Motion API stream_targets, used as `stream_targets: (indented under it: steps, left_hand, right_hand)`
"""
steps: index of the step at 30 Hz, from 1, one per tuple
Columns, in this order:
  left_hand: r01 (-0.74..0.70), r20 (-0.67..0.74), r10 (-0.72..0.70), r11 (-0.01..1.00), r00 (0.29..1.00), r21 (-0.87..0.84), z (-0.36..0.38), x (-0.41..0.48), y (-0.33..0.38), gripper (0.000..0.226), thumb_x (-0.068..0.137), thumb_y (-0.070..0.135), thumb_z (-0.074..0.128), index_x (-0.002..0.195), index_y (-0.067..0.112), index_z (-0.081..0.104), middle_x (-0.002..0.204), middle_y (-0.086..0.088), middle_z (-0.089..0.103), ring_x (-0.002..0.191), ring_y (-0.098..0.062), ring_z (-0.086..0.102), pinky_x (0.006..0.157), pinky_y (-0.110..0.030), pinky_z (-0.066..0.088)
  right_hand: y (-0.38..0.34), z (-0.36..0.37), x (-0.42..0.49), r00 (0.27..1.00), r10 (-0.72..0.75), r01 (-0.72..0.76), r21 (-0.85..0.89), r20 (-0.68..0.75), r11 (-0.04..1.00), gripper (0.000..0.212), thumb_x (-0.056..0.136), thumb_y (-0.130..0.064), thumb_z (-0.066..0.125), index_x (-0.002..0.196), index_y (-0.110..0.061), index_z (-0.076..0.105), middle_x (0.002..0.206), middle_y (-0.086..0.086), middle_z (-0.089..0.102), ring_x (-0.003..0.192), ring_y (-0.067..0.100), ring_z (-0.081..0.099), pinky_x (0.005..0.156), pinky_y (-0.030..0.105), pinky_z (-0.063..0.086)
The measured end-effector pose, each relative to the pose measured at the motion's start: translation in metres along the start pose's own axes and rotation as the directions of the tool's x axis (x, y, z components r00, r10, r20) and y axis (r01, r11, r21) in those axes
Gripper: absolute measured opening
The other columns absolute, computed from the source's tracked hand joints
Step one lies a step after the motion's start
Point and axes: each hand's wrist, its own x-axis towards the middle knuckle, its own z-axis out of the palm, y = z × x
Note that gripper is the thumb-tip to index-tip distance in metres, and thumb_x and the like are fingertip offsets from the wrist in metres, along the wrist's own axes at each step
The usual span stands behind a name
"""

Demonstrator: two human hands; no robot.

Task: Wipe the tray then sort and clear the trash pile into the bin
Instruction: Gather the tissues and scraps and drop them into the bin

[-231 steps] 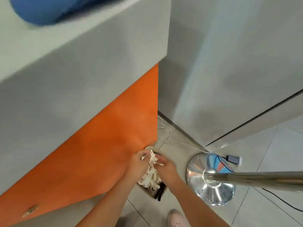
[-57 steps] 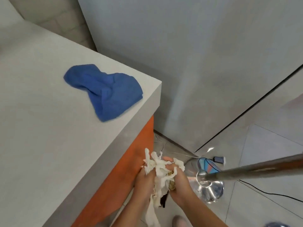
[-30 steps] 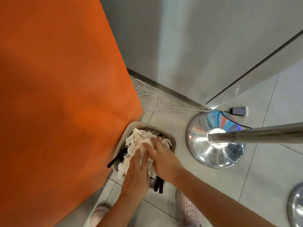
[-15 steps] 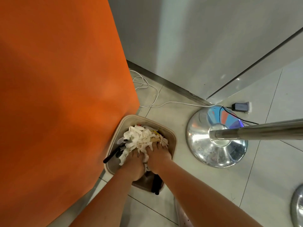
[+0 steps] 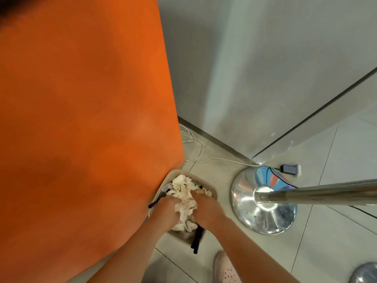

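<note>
The flat orange counter side panel (image 5: 81,119) fills the left of the view and meets the plain grey wall (image 5: 265,68) at a corner. Below them lies the pale tiled floor (image 5: 330,231). The polished steel dome-shaped stand base (image 5: 263,209) sits on the floor just right of the work area, and its steel pole (image 5: 326,193) runs out to the right.

The beige rectangular plastic bin (image 5: 213,190) stands on the floor, against the foot of the orange panel. It is heaped with crumpled white paper tissues (image 5: 183,193), which rise above the rim. The tray is not in view.

The left hand (image 5: 166,209) and the right hand (image 5: 206,207) flank the tissue heap, backs upward. The fingers are sunk in the paper, so it cannot be told whether they grip it or only press it.

Black stick-shaped pieces (image 5: 196,240) overhang the near rim.

Step in hand, as judged: compacting the trash into the bin.
- Press straight down, with both hands over the centre.
- Keep the bin braced against the panel.
- Tuck in the overhanging black pieces, since they are likely to tip out.
- Withdraw slowly, as the loose tissue may spring back.
</note>
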Motion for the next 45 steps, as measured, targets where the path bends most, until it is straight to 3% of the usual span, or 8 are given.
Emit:
stream_targets:
  steps: [8, 13, 18, 22, 25, 30, 35, 45]
  left_hand:
    - [0.015, -0.252, -0.094, 0.954, 0.963, -0.298, -0.108, -0.127, 0.076, 0.033, 0.089, 0.014, 0.06, 0.121, 0.022, 0.06, 0.127, -0.002, 0.05, 0.113, -0.019, 0.052, 0.091, -0.02, 0.038]
    - [-0.098, -0.45, -0.098, 0.915, 0.888, -0.391, -0.172, -0.239, 0.12, 0.032, 0.088, 0.017, 0.061, 0.119, 0.024, 0.061, 0.12, 0.005, 0.051, 0.119, -0.013, 0.044, 0.101, -0.024, 0.033]
    - [-0.306, -0.641, -0.065, 0.839, 0.765, -0.45, -0.221, -0.365, 0.136, 0.028, 0.084, 0.026, 0.066, 0.098, 0.048, 0.056, 0.11, 0.022, 0.06, 0.108, 0.005, 0.053, 0.097, -0.013, 0.036]
    - [-0.412, -0.745, -0.183, 0.737, 0.642, -0.536, -0.258, -0.446, 0.136, 0.023, 0.087, 0.019, 0.064, 0.09, 0.042, 0.064, 0.098, 0.036, 0.063, 0.097, 0.013, 0.058, 0.085, -0.001, 0.038]
    - [-0.428, -0.789, -0.266, 0.722, 0.554, -0.544, -0.284, -0.49, 0.117, 0.023, 0.09, 0.017, 0.06, 0.09, 0.039, 0.066, 0.095, 0.024, 0.069, 0.093, 0.007, 0.062, 0.081, -0.006, 0.044]
    - [-0.406, -0.815, -0.405, 0.719, 0.415, -0.564, -0.327, -0.541, 0.058, 0.017, 0.09, 0.02, 0.059, 0.092, 0.034, 0.068, 0.095, 0.02, 0.069, 0.088, 0.006, 0.061, 0.074, -0.006, 0.045]
    - [-0.429, -0.789, -0.517, 0.662, 0.332, -0.614, -0.365, -0.578, -0.015, 0.016, 0.088, 0.017, 0.062, 0.09, 0.031, 0.069, 0.094, 0.012, 0.07, 0.088, -0.004, 0.064, 0.078, -0.014, 0.046]
    - [-0.357, -0.731, -0.616, 0.638, 0.293, -0.682, -0.424, -0.588, -0.121, 0.012, 0.088, 0.017, 0.062, 0.098, 0.021, 0.068, 0.096, 0.003, 0.067, 0.075, -0.003, 0.06, 0.063, -0.012, 0.042]
  right_hand:
    - [-0.061, -0.093, -0.116, 0.992, -0.054, 0.087, 0.315, -0.111, 0.945, 0.056, 0.09, -0.03, 0.052, 0.144, -0.028, 0.037, 0.131, -0.001, 0.058, 0.12, 0.019, 0.053, 0.1, 0.029, 0.041]
    - [-0.117, -0.138, -0.207, 0.976, -0.15, 0.21, 0.475, -0.161, 0.855, 0.066, 0.086, -0.04, 0.063, 0.145, -0.027, 0.036, 0.133, -0.003, 0.054, 0.121, 0.013, 0.05, 0.1, 0.027, 0.041]
    - [-0.192, -0.182, -0.299, 0.862, -0.335, 0.502, 0.553, -0.381, 0.665, 0.042, 0.088, -0.02, 0.065, 0.127, -0.029, 0.054, 0.108, -0.012, 0.064, 0.097, 0.0, 0.061, 0.085, 0.017, 0.049]
    - [-0.263, -0.212, -0.352, 0.752, -0.426, 0.658, 0.607, -0.503, 0.445, 0.022, 0.089, -0.007, 0.061, 0.102, -0.025, 0.066, 0.085, 0.005, 0.07, 0.081, 0.012, 0.064, 0.074, 0.021, 0.05]
    - [-0.321, -0.225, -0.375, 0.708, -0.53, 0.692, 0.61, -0.468, 0.386, 0.02, 0.091, -0.008, 0.058, 0.102, -0.022, 0.066, 0.088, 0.018, 0.066, 0.078, 0.023, 0.064, 0.071, 0.029, 0.053]
    - [-0.417, -0.223, -0.377, 0.625, -0.665, 0.77, 0.46, -0.408, 0.442, 0.021, 0.09, -0.02, 0.061, 0.105, -0.034, 0.063, 0.088, 0.001, 0.068, 0.079, 0.017, 0.067, 0.073, 0.032, 0.053]
    - [-0.503, -0.206, -0.364, 0.598, -0.703, 0.8, 0.337, -0.385, 0.497, 0.025, 0.088, -0.025, 0.064, 0.113, -0.028, 0.061, 0.085, -0.006, 0.063, 0.076, 0.004, 0.058, 0.066, 0.008, 0.044]
    - [-0.611, -0.174, -0.31, 0.5, -0.811, 0.778, -0.254, -0.303, 0.575, 0.047, 0.09, -0.036, 0.057, 0.135, -0.026, 0.048, 0.138, -0.001, 0.044, 0.127, 0.016, 0.041, 0.101, 0.027, 0.036]
